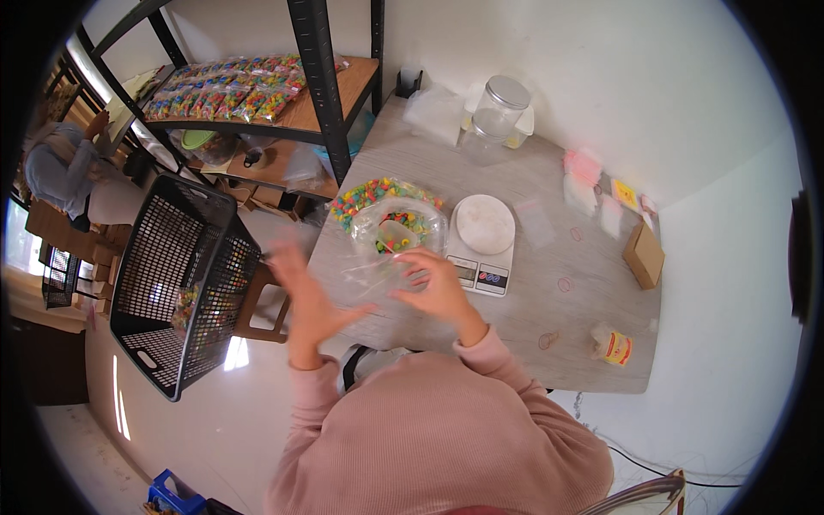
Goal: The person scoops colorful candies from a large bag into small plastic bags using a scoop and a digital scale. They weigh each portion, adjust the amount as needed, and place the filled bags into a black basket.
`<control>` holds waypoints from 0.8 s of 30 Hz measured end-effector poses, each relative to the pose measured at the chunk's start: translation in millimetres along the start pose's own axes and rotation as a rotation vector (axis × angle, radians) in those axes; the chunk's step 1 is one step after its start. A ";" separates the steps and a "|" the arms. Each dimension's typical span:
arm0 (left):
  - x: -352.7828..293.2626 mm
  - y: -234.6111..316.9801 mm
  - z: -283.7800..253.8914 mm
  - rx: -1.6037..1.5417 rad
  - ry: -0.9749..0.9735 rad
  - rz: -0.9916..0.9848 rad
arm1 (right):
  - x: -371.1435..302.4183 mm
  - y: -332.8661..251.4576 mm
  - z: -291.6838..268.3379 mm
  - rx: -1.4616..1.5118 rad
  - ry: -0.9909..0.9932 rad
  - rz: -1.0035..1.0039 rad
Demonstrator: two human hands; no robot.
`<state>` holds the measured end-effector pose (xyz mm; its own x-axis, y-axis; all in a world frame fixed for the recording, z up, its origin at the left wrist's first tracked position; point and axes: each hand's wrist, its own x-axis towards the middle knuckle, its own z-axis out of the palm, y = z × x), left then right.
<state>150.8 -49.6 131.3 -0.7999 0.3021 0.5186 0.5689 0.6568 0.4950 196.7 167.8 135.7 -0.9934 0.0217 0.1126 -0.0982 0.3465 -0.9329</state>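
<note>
My left hand (311,300) is raised at the table's left edge, smeared by motion, with its thumb stretched away from its fingers. No object shows in it. My right hand (436,290) hovers just left of the scale with fingers bent and thumb apart from them. Its fingertips are at the loose clear film of a large plastic bag (365,268); whether they touch it I cannot tell. Inside the bag lie small multicoloured ring-shaped pieces (369,199) and a translucent scoop (396,233). A white kitchen scale (486,242) with a round pan stands beside the bag.
Rubber bands (564,284), a small flat bag (536,225), a cardboard box (644,256) and a yellow-labelled packet (612,345) lie rightward. Jars (501,105) stand behind. Filled bags (227,90) line a shelf. A black crate (176,283) sits left; a person (73,172) is beyond.
</note>
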 end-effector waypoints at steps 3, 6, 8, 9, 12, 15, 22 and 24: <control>27.4 -41.9 -51.9 -0.120 0.553 -0.470 | 0.8 -6.1 9.0 -0.008 -0.053 -0.060; 24.8 -52.3 -77.2 0.010 0.707 -0.526 | 5.2 -10.5 14.4 0.020 -0.058 -0.086; 14.0 -40.3 -72.8 0.123 0.512 -0.308 | 8.5 -12.5 19.5 0.023 -0.078 -0.107; 5.0 -24.8 -57.0 0.165 0.336 -0.162 | 11.5 -13.2 21.8 0.014 -0.104 -0.128; -14.1 16.3 -20.4 0.030 -0.287 -0.128 | 12.0 -15.8 31.5 -0.019 -0.158 -0.208; -10.8 32.0 7.7 -0.149 -0.389 -0.072 | 7.9 -15.3 33.3 -0.034 -0.152 -0.224; -8.4 27.2 22.3 -0.390 -0.343 -0.053 | 0.2 -4.1 23.3 0.023 -0.177 -0.168; -9.4 26.8 26.1 -0.375 -0.365 -0.051 | -1.5 -1.3 22.0 -0.002 -0.159 -0.151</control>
<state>168.6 -16.7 121.5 -0.8050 0.5410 0.2436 0.5031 0.4047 0.7636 197.0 146.7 129.3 -0.9643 -0.1787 0.1953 -0.2465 0.3369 -0.9087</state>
